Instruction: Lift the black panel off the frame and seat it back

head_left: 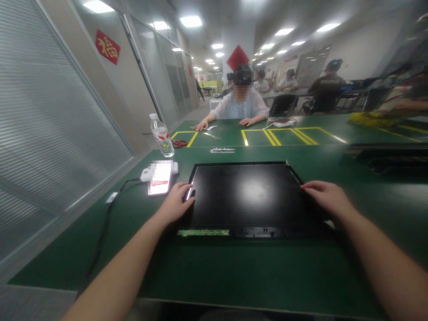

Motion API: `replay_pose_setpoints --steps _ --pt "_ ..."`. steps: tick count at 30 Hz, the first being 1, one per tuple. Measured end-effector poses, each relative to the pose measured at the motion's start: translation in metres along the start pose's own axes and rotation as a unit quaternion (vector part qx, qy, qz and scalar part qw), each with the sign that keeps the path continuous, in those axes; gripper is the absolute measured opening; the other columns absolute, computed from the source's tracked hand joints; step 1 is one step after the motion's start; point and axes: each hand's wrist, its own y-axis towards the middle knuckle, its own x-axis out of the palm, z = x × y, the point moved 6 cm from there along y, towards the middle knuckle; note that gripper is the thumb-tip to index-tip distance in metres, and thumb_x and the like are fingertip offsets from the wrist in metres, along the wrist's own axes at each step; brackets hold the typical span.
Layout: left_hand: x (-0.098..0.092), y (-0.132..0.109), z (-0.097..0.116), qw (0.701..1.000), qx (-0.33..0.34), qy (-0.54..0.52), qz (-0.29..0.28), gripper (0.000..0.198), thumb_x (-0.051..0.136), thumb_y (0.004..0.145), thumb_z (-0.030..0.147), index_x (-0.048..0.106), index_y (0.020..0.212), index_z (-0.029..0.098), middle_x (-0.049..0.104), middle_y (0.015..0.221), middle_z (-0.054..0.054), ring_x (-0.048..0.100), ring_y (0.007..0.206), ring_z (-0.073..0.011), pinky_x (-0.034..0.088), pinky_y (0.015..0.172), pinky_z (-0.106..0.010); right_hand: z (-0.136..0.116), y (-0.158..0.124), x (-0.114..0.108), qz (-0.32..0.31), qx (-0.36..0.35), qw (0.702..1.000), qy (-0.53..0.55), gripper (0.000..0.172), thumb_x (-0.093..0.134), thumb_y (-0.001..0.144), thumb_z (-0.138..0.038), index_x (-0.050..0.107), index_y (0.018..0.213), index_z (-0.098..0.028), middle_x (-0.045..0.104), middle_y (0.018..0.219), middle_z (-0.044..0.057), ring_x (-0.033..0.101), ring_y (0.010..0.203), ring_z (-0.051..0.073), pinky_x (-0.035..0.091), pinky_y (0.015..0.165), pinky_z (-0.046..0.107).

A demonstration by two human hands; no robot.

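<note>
A flat black screen panel (227,196) lies face up on the green table, its glossy face reflecting a light. Along its near edge a green circuit strip (203,232) shows at the left. My left hand (177,200) grips the panel's left edge, with the fingers over the rim and the thumb on the front. At the right edge, my right hand (326,196) has its fingertips pressed together against the frame near the upper right corner.
A lit phone (160,178) rests on a white power strip at the left, its black cable running down the green table (254,272). Behind stand a water bottle (162,138) and red-handled scissors (179,143). Across the table sits a person (240,102) with both hands on it.
</note>
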Motion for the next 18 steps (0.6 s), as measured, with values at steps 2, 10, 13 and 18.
replay_pose_setpoints --steps 2,10,13,18 --pt "0.0008 0.0003 0.0 1.0 0.001 0.013 0.001 0.055 0.067 0.087 0.04 0.071 0.136 0.015 0.06 0.152 -0.023 0.057 0.146 -0.0413 0.041 0.128 -0.057 0.0 -0.0003 0.0003 -0.002 0.002 1.0 0.004 0.027 0.064 0.082 -0.039 0.086 0.09 -0.026 0.082 0.089 0.008 0.073 0.08 0.029 0.056 0.07 0.038" --pt "-0.0047 0.0024 -0.0021 0.998 -0.017 0.054 0.005 0.057 0.063 0.092 0.044 0.071 0.137 0.011 0.064 0.148 -0.024 0.06 0.143 -0.0427 0.041 0.127 -0.056 -0.0021 -0.0024 -0.0016 -0.007 0.022 1.0 0.011 0.027 0.064 0.081 -0.037 0.086 0.09 -0.026 0.082 0.092 0.009 0.074 0.084 0.03 0.055 0.07 0.039" --pt "-0.0059 0.0033 -0.003 0.997 -0.026 0.072 -0.006 0.053 0.058 0.095 0.041 0.075 0.133 0.008 0.066 0.148 -0.026 0.06 0.143 -0.0443 0.041 0.127 -0.056 -0.0035 -0.0029 -0.002 -0.008 0.024 1.0 0.006 0.026 0.064 0.082 -0.037 0.086 0.09 -0.025 0.082 0.091 0.009 0.073 0.083 0.03 0.055 0.07 0.039" --pt "-0.0046 0.0053 -0.002 0.993 -0.029 0.108 -0.02 0.048 0.054 0.098 0.035 0.078 0.128 0.006 0.066 0.152 -0.028 0.061 0.144 -0.0444 0.043 0.126 -0.056 -0.0064 -0.0037 -0.0022 -0.005 0.024 1.0 -0.003 0.026 0.065 0.081 -0.036 0.086 0.09 -0.024 0.081 0.092 0.009 0.073 0.082 0.029 0.055 0.071 0.038"
